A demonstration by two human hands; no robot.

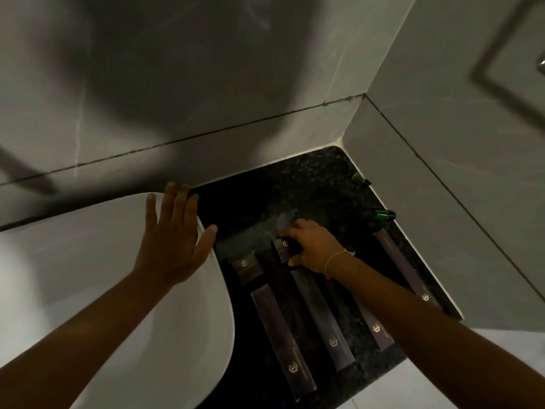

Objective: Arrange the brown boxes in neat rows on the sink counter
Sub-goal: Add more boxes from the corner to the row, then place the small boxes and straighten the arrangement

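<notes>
Several dark brown boxes with gold logos lie on the black granite sink counter point(318, 184). Two long boxes point(283, 340) point(323, 318) lie side by side near the front. A third long box point(379, 332) is partly hidden under my right forearm. Another long box point(407, 270) lies along the right wall. A short box point(246, 265) sits beside the basin. My right hand point(314, 249) is shut on a second short box point(283, 249), which rests on the counter. My left hand point(174, 234) lies flat and open on the basin rim, holding nothing.
A white basin point(97, 276) fills the left side. Grey tiled walls meet in a corner at the counter's back right. Two small green bottles point(383, 214) point(360, 180) lie against the right wall. The counter's front edge drops off at lower right.
</notes>
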